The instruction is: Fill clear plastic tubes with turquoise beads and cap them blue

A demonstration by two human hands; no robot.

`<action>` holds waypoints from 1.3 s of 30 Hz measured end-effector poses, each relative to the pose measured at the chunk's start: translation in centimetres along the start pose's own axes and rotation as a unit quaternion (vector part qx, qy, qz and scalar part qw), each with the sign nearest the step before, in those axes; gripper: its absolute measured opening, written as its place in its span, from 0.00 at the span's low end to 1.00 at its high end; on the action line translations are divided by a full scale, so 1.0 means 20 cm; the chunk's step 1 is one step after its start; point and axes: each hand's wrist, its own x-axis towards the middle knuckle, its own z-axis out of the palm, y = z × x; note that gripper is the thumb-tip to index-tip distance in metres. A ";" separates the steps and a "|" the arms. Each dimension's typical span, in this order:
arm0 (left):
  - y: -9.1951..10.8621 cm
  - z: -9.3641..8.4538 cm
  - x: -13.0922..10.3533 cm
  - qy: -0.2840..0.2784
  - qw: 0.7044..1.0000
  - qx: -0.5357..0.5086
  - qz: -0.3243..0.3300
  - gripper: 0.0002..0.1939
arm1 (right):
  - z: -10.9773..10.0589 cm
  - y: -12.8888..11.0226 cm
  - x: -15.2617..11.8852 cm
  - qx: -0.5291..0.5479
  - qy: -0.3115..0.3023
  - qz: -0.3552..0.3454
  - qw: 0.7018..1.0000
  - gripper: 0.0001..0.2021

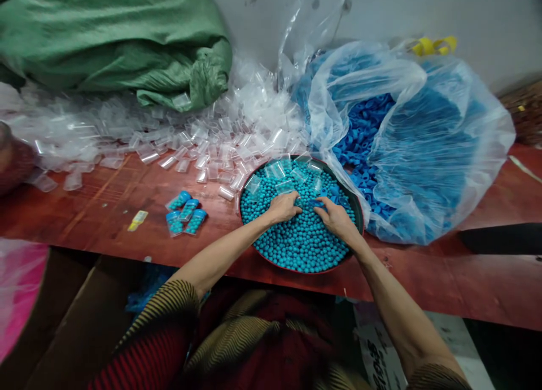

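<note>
A round basin (359,216) full of turquoise beads (302,246) stands before me, and both hands are over the beads. My left hand (284,208) is closed with its fingers curled round a small clear container, mostly hidden by the fingers. Between the thumb and forefinger of my right hand (334,216) is a blue cap (315,202), close to the left fingertips. Several clear containers (277,170) lie on the beads at the basin's far side, and loose blue caps (336,195) rest on the beads at the right.
Left of the basin, several bead-filled containers with blue caps (186,214) lie beside a small yellow-and-white label (138,220). Clear containers (212,147) are heaped along the wall under a green sack (114,40). A translucent bag (423,147) of blue caps stands at the right of the red table (423,277).
</note>
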 end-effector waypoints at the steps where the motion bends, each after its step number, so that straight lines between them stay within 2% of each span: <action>1: 0.00 0.00 0.00 0.003 1.000 -0.012 0.007 0.18 | 0.00 0.00 0.01 0.036 0.021 0.000 0.999 0.15; 4: -0.02 0.00 -0.01 0.005 0.999 -0.039 0.014 0.15 | 0.03 -0.01 0.04 0.153 0.055 0.005 0.987 0.15; 7: -0.03 -0.01 -0.01 0.000 0.997 -0.081 0.019 0.13 | 0.06 -0.04 0.04 0.239 0.025 0.008 0.971 0.17; 10: -0.05 -0.02 -0.03 0.010 0.990 -0.138 0.028 0.11 | 0.08 -0.06 0.03 0.275 0.007 0.000 0.961 0.17; 13: -0.05 -0.01 -0.05 0.028 0.979 -0.195 0.044 0.09 | 0.07 -0.07 0.01 0.287 0.063 -0.020 0.956 0.15; 16: -0.03 -0.02 -0.08 0.022 0.955 -0.292 0.056 0.09 | 0.06 -0.09 -0.02 0.251 0.123 -0.050 0.959 0.13; 19: -0.02 -0.03 -0.12 -0.042 0.912 -0.407 0.033 0.14 | 0.06 -0.11 -0.04 0.169 0.154 -0.114 0.967 0.12; 23: -0.01 -0.05 -0.16 -0.116 0.863 -0.491 0.013 0.23 | 0.08 -0.12 -0.08 0.129 0.211 -0.180 0.952 0.12; 25: -0.02 -0.05 -0.18 -0.118 0.855 -0.504 0.018 0.26 | 0.08 -0.12 -0.09 0.119 0.231 -0.203 0.944 0.12; 30: -0.02 -0.05 -0.22 -0.100 0.845 -0.525 0.024 0.31 | 0.10 -0.12 -0.12 0.074 0.217 -0.261 0.937 0.14; 34: -0.01 -0.06 -0.25 -0.102 0.846 -0.523 0.025 0.31 | 0.10 -0.12 -0.14 0.075 0.226 -0.273 0.932 0.15; 39: -0.02 -0.06 -0.28 -0.153 0.827 -0.539 0.040 0.33 | 0.05 -0.14 -0.17 0.052 0.193 -0.288 0.936 0.15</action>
